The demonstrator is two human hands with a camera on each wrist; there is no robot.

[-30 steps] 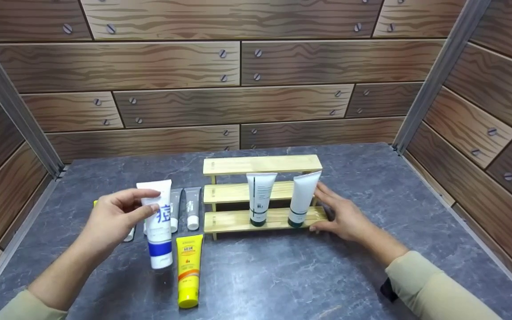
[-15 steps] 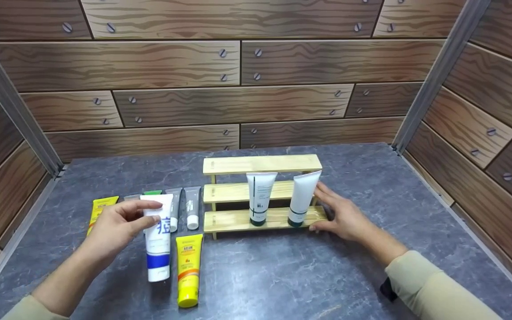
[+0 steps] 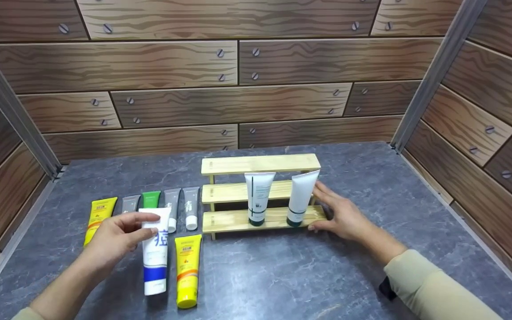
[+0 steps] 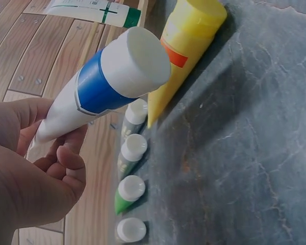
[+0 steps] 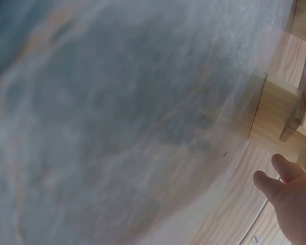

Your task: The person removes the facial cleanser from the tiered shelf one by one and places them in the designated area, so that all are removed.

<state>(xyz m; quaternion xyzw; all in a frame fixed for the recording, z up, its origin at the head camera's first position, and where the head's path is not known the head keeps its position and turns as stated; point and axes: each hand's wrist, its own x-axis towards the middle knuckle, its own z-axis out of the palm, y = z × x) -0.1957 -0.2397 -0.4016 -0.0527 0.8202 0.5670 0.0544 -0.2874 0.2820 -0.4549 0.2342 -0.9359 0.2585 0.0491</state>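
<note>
My left hand (image 3: 116,238) pinches the top end of a white squeeze tube (image 3: 154,260) with a blue band, between thumb and fingers. Its white cap points down, and in the left wrist view the tube (image 4: 104,87) hangs tilted. Just right of it lies a yellow tube (image 3: 188,271). At the right end of a three-step wooden rack (image 3: 227,220), my right hand (image 3: 345,218) holds the rack, thumb at the bottom step's front edge and fingers behind. Two white tubes with dark green caps, one left (image 3: 259,198) and one right (image 3: 302,198), stand on that bottom step.
Left of the rack lie two grey tubes (image 3: 191,208), a green tube (image 3: 151,199), another grey tube (image 3: 130,203) and a yellow tube (image 3: 99,218) in a row. Wood-patterned walls (image 3: 238,102) enclose the grey marbled tabletop (image 3: 274,275).
My left hand has come down and toward me with the white tube, uncovering the green, grey and yellow tubes behind it. My right hand stays at the rack.
</note>
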